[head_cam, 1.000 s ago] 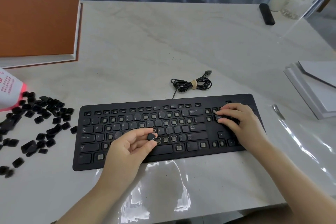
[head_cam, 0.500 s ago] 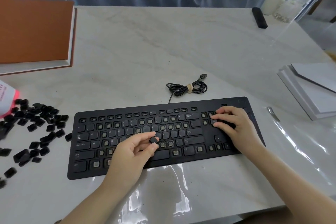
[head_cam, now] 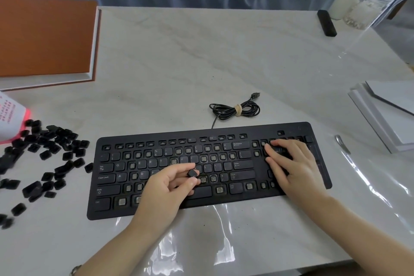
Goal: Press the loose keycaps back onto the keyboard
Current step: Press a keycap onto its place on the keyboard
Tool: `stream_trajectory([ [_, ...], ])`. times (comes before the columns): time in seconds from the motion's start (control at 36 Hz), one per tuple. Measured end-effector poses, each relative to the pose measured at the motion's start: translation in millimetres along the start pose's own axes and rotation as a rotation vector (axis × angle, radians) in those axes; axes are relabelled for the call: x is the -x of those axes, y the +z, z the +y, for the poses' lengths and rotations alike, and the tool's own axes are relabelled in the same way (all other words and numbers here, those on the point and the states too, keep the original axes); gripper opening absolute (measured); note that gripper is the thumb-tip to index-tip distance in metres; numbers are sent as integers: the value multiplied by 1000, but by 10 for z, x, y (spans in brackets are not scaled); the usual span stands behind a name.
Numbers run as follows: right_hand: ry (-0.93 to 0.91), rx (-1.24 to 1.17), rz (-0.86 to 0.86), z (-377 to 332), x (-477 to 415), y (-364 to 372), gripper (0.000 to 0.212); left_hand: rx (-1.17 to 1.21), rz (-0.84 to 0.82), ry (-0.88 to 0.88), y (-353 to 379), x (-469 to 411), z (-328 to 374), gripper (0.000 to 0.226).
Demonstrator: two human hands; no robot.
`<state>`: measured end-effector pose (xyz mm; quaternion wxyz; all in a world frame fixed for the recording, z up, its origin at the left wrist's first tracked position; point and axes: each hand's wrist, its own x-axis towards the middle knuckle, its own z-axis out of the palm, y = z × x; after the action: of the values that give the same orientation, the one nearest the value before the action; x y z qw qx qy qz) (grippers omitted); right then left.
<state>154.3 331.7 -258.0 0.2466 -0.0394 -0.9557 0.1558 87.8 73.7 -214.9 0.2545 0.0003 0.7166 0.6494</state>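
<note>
A black keyboard [head_cam: 156, 139] lies near the front of the marble table, with many bare switch posts among its seated keys. My left hand [head_cam: 167, 188] hovers over the letter rows and pinches one small black keycap [head_cam: 193, 173] between thumb and forefinger, just above the keys. My right hand [head_cam: 291, 166] rests on the number pad at the keyboard's right end, fingers spread and pressing down. A heap of loose black keycaps [head_cam: 44, 154] is scattered on the table to the left of the keyboard.
The keyboard's coiled cable [head_cam: 235, 111] lies just behind it. An orange-brown book [head_cam: 44, 38] sits at the back left, a pink-and-white packet [head_cam: 11, 114] by the keycaps, white boards [head_cam: 387, 114] at the right, a black bar [head_cam: 327, 23] and jars at the back right.
My left hand has kept the keycap pinched over the letter rows, turning it slightly. My right hand has stayed on the number pad. The view has shifted a little.
</note>
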Motion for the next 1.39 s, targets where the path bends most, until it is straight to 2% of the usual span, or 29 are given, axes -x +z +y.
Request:
stream_trajectory([
  [0.11, 20, 53, -8, -35, 11, -4, 31, 15, 11, -6, 2, 3, -6, 29],
  [0.28, 80, 10, -64, -78, -57, -71, 32, -22, -16, 25, 5, -58, 42, 20],
  [0.36, 189, -19, -105, -174, -133, -103, 22, -46, -26, 46, 42, -81, 107, 25],
  [0.5, 273, -342, -179, -502, -243, -178, 24, -30, -72, 69, 190, -110, 272, 28],
  [0.61, 188, -641, -252, -768, -302, -233, 30, -66, -178, 104, 339, -103, 372, 27],
  [0.67, 155, -701, -253, -819, -303, -243, 31, -70, -197, 130, 397, -112, 394, 23],
  [0.78, 117, -621, -184, -751, -296, -316, 32, -112, -197, 124, 474, -179, 412, 21],
  [0.94, 80, -475, -221, -520, -194, -412, 25, -168, -276, 124, 619, -244, 389, 17],
  [1.0, 114, -453, -244, -411, -154, -439, 24, -261, -257, 176, 666, -283, 343, 14],
  [1.08, 218, -422, -224, -206, -131, -483, 24, -603, -173, 408, 672, -369, 301, 10],
  [1.17, 345, -374, -192, 26, -165, -556, 20, -966, -51, 650, 641, -527, 228, 34],
  [1.25, 498, -381, -197, 246, -229, -603, 16, -1218, -24, 658, 617, -669, 64, 53],
  [1.39, 531, -343, -158, 455, -354, -550, 17, -1299, -14, 674, 614, -685, -42, 54],
])
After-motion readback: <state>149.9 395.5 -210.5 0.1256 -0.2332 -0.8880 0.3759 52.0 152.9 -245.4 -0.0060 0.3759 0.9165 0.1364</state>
